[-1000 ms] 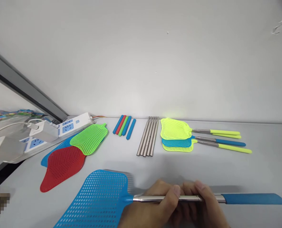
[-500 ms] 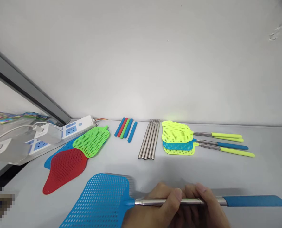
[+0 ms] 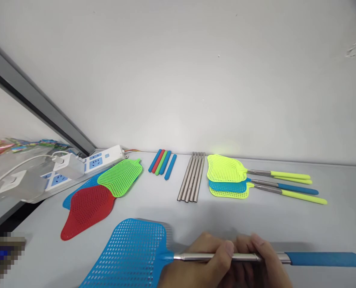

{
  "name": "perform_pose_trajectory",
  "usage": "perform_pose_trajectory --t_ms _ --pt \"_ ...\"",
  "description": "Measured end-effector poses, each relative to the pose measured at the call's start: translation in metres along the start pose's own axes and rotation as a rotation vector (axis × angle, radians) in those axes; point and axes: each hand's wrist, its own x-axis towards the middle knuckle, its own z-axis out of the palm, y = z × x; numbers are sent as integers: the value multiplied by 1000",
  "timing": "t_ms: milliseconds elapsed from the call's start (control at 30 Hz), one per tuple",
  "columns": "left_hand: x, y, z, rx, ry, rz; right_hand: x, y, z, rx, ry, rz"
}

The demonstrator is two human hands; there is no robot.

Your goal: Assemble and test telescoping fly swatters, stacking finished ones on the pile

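Note:
A blue fly swatter [image 3: 136, 248] with a metal shaft and a blue grip lies across the front of my view. My left hand [image 3: 199, 264] is closed round the shaft near the blue head, thumb on top. Closer to the grip, my right hand [image 3: 262, 260] pinches the same shaft. Both hands are side by side, and their lower parts run out of the frame. Beyond them lie several metal rods [image 3: 192, 178] in a row. To the right is a pile of yellow and blue swatters [image 3: 226, 170] with handles fitted.
Loose red [image 3: 89, 208], green [image 3: 121, 176] and blue swatter heads overlap at left. Several coloured grips [image 3: 160, 162] lie by the wall. A white power strip [image 3: 109, 156] with plugged-in chargers and plastic packaging [image 3: 19, 150] fill the left edge. The grey table [image 3: 331, 228] meets a white wall.
The whole view has shifted slightly, so everything sits a little further right. Both hands keep the same grip on the fly swatter.

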Motion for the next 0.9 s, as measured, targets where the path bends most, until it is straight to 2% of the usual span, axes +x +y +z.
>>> perform_pose_trajectory --t_ms 100,167,233,333,367,433,633,900 --pt "7 -6 -3 -30 -78 68 -1 1 -3 -48 26 28" --pt "12 -10 -4 -100 -232 201 -1 1 -4 -99 47 32" --pt "18 -13 -6 -187 -314 301 -1 0 -3 -149 51 17" --pt "28 -15 -6 -257 -375 342 0 -4 0 -192 -4 -20" --pt "32 -16 -6 -278 -462 350 0 -6 1 -207 -27 -29" --pt "40 -19 -5 -354 -521 347 1 -9 1 -249 -69 -32" --pt "50 -23 -4 -524 -547 319 1 -14 -2 -332 -102 10" --pt "54 -23 1 -748 -496 250 4 -10 5 -311 -90 -39"
